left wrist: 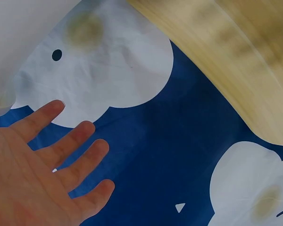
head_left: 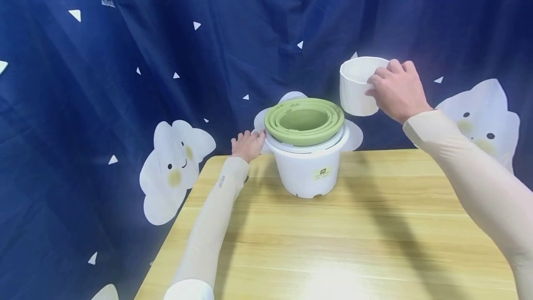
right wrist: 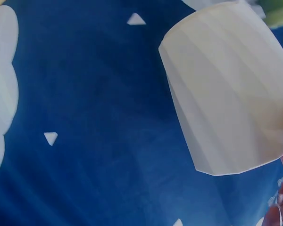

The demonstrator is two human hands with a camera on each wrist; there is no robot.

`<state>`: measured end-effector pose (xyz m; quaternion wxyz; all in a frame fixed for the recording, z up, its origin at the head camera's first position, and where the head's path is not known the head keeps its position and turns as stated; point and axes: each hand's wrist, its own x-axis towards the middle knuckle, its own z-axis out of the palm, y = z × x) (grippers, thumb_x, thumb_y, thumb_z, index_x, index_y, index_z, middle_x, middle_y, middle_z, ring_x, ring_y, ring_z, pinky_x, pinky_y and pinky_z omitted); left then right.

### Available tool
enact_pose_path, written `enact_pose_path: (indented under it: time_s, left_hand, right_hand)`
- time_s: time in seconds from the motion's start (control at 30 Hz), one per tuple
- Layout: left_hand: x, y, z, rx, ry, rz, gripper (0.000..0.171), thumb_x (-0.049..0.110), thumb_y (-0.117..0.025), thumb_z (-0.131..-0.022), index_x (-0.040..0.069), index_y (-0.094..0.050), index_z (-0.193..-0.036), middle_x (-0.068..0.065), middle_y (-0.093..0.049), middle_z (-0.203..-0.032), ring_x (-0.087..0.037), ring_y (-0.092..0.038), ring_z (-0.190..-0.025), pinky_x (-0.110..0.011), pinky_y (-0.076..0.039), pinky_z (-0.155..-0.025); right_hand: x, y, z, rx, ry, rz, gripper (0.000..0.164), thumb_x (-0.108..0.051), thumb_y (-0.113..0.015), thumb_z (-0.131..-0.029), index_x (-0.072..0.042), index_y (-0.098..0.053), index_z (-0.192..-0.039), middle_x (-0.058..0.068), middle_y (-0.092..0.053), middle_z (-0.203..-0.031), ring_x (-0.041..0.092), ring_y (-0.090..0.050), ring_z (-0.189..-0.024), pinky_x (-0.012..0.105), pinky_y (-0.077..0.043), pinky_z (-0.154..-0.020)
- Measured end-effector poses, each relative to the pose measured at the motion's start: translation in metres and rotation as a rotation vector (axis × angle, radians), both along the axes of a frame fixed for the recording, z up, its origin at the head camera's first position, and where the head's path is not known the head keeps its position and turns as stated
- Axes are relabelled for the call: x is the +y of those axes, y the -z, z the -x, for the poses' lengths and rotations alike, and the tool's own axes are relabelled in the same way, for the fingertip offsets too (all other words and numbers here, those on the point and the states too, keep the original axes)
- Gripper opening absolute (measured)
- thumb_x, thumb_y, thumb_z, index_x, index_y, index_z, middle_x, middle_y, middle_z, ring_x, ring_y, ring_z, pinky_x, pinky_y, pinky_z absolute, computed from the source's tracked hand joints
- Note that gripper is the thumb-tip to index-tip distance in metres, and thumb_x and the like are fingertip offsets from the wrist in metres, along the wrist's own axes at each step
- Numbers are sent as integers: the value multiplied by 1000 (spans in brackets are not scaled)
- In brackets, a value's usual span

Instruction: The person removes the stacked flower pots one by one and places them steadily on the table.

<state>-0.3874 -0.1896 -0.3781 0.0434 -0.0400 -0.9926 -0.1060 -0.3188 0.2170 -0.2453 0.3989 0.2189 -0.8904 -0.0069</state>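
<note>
My right hand (head_left: 397, 89) pinches the near rim of a white faceted flowerpot (head_left: 359, 94), held in the air to the right of a stack of pots. That flowerpot's slanted facets show in the right wrist view, with the fingertips at its edge. In the stack, several green round pots (head_left: 304, 138) nest inside white pots, the outermost a large white flowerpot (head_left: 306, 175) with a yellowish label. Beside the stack's left rim is my left hand (head_left: 247, 146), its fingers extended. The left wrist view shows those fingers spread; whether the thumb touches the rim is hidden.
A light wooden table (head_left: 291, 244) bears the stack near its far edge. Close behind hangs a dark blue curtain (head_left: 233, 50) with white clouds and triangles. The table's left edge runs beside my left forearm.
</note>
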Motion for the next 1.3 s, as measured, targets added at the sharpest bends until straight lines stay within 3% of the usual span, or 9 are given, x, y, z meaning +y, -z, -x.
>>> enact_pose_path:
  time_s: [0.37,0.8,1.3]
  left_hand:
    - [-2,-1,1,-3,-5,-4,84,64,-1,-101,19,-52,-150,-18,-52,-149,-43,-45,-137,-65,-31,-112]
    - [-1,0,-4,-1,-6,-7,84,63,-1,-102,18,-54,-149,-18,-53,-149,-43,-46,-137,-64,-31,-113]
    - [2,-1,-4,-21,-13,-24,85,62,-1,-102,16,-58,-144,-17,-52,-148,-42,-45,-137,-65,-31,-112]
  right_hand:
    - [11,63,16,1,10,-44,17,-12,-79,-83,2,-72,-91,18,-65,-83,40,-52,-88,52,-38,-76]
    - [17,141,24,-83,13,-103,20,-15,-79,-81,1,-68,-84,15,-63,-81,37,-49,-87,51,-37,-76]
    - [15,192,25,-96,6,-103,22,-18,-81,-79,-1,-66,-80,13,-61,-79,35,-49,-86,49,-37,-75]
